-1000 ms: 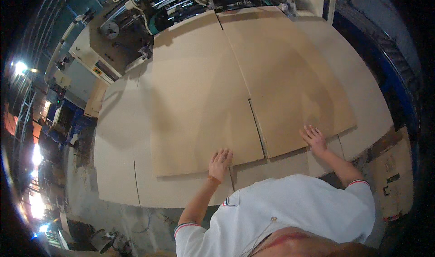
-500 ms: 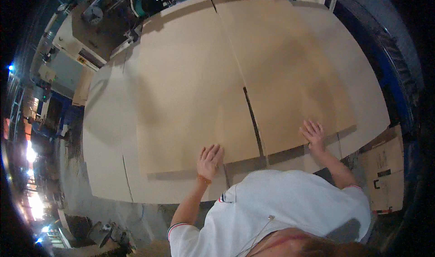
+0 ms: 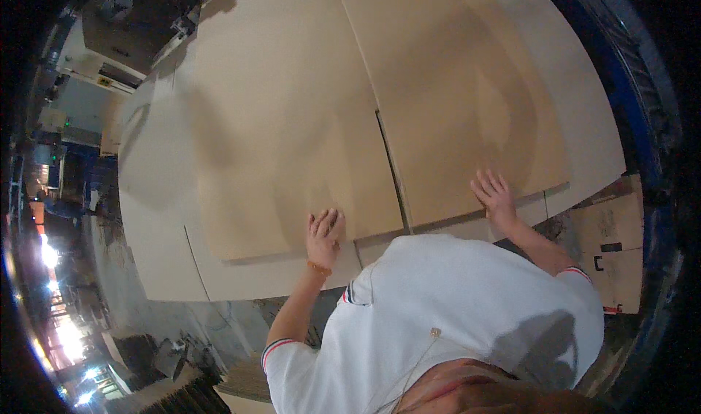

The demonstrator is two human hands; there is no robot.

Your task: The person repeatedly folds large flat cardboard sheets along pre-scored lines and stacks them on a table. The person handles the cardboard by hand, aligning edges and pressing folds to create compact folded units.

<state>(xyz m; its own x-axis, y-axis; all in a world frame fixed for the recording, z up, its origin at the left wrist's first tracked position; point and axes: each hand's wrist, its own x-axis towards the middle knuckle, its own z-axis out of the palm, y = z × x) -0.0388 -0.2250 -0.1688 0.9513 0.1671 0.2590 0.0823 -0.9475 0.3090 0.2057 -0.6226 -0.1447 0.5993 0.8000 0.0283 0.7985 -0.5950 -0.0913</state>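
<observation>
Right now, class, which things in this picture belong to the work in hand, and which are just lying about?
In hand:
left hand, flat on the left top cardboard sheet
right hand, flat on the right top cardboard sheet
larger sheets underneath

Lying about:
folded cardboard box on the floor at right
grey machine at upper left

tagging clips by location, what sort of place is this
Most likely a cardboard or packaging factory floor. Both hands, left hand and right hand, press flat on big stacked cardboard sheets; grey machinery stands at the far edge, and the concrete floor is worn and stained.
</observation>
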